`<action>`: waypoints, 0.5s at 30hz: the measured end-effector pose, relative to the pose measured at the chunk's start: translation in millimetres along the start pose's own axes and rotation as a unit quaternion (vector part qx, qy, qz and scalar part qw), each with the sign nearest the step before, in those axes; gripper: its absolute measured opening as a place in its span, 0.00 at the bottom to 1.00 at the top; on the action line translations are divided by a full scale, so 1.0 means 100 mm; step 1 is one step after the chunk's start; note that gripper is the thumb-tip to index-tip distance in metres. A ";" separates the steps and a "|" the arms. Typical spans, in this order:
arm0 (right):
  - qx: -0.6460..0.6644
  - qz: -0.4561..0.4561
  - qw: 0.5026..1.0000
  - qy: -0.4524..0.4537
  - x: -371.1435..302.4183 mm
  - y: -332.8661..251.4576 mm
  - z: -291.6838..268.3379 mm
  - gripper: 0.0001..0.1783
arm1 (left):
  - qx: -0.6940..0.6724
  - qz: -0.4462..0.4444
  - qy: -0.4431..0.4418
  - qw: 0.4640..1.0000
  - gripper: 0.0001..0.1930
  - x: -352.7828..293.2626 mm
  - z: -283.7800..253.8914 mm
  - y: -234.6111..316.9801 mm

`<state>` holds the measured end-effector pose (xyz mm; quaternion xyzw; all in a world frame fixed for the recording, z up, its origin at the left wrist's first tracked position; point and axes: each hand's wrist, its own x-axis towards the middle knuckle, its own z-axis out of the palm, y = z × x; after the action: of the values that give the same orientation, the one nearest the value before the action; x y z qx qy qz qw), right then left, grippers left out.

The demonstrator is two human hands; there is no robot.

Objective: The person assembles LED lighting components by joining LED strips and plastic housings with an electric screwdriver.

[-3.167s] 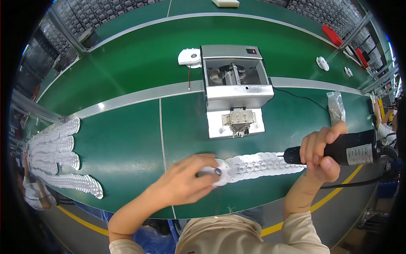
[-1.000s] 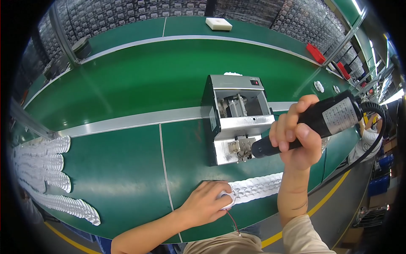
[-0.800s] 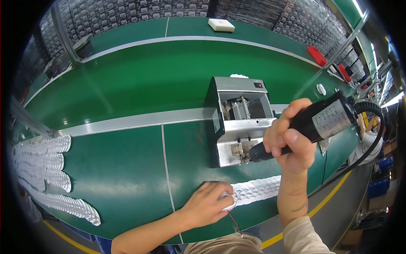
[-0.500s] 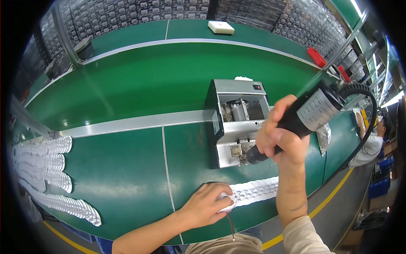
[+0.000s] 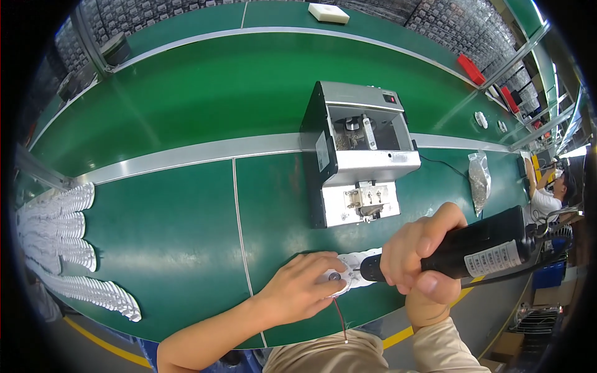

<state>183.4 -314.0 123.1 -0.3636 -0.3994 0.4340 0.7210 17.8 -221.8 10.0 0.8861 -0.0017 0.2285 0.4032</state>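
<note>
Row of white parts (image 5: 364,264) beside the grey feeder machine (image 5: 357,158): mostly covered by right hand (image 5: 423,267) and black electric screwdriver (image 5: 463,252). Driver tip too small to resolve. White disc (image 5: 339,280) half hidden under left hand (image 5: 298,292). White stacks (image 5: 62,242) far left of the machine, cut off by frame edge.

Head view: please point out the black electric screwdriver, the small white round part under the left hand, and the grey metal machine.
black electric screwdriver (image 5: 479,248), head view, middle of its black body.
white round part (image 5: 339,278), head view, its top face.
grey metal machine (image 5: 367,166), head view, its front panel.
</note>
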 end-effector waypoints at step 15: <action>0.015 0.000 1.000 -0.015 0.00 0.11 -0.02 0.18 | -0.005 -0.015 -0.002 1.000 0.16 -0.01 0.00 0.02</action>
<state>181.7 -310.2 112.3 -0.3464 -0.4035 0.4450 0.7206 16.4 -223.3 10.5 0.8846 0.0093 0.2207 0.4107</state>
